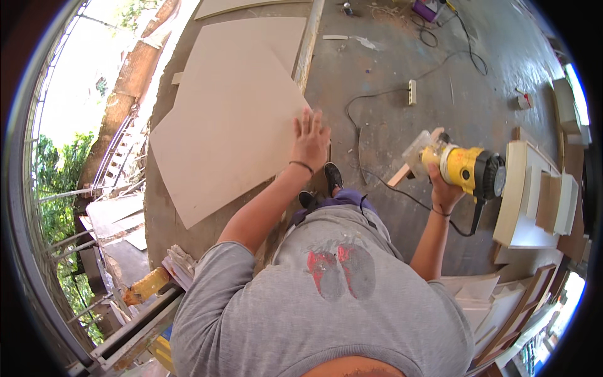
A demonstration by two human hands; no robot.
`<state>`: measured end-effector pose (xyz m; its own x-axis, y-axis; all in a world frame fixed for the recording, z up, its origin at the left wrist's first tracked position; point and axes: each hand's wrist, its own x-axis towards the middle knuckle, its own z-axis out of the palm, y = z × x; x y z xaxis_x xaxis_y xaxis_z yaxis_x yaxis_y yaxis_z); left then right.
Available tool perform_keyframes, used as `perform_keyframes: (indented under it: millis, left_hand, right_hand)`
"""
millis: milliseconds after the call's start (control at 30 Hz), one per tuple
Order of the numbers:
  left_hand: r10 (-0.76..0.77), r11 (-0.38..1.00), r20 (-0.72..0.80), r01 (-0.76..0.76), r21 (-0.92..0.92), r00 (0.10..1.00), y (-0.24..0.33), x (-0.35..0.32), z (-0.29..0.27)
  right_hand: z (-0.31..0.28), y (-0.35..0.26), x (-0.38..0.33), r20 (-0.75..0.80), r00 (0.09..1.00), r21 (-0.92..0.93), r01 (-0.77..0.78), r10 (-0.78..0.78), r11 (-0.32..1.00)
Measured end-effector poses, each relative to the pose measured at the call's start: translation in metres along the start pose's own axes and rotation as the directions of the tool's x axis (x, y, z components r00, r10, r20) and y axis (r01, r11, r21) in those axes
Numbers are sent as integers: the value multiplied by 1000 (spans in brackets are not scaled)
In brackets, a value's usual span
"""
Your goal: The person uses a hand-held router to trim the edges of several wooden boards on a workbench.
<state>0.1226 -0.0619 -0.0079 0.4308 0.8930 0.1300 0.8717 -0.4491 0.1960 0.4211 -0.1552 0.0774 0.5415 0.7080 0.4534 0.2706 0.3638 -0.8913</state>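
Note:
My left hand (pixel 310 139) lies flat with fingers spread on the right edge of a large tan board (pixel 229 122) that stands tilted over the concrete floor. My right hand (pixel 443 188) grips a yellow and black handheld router (pixel 468 168), held up off the floor to my right. The tool's clear base (pixel 419 151) points left, and its black cord (pixel 383 179) trails across the floor. A thin band circles each wrist.
A wooden strip (pixel 411 166) lies on the floor under the router. White and wood panels (pixel 534 195) are stacked at right. A power strip (pixel 412 92) sits farther off. More boards (pixel 251 6) lie behind the big one. A railing (pixel 113 169) runs along the left.

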Motion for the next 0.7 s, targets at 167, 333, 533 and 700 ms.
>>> perform_keyframes:
  millis: [167, 333, 533, 700]
  left_hand:
    - [205, 976, 77, -199, -85, 976, 9, -64, -25]
    - [418, 908, 144, -406, -105, 897, -19, -105, -46]
    - [363, 909, 222, -291, -299, 905, -42, -141, -66]
    - [-683, 721, -376, 659, -213, 626, -131, -205, -35]
  right_hand:
    - [1, 4, 3, 10, 1000, 34, -16, 16, 999]
    - [17, 7, 11, 107, 994, 31, -36, 33, 999]
    - [54, 12, 14, 351, 933, 29, -91, 75, 995]
    - [88, 3, 19, 527, 849, -47, -23, 44, 999]
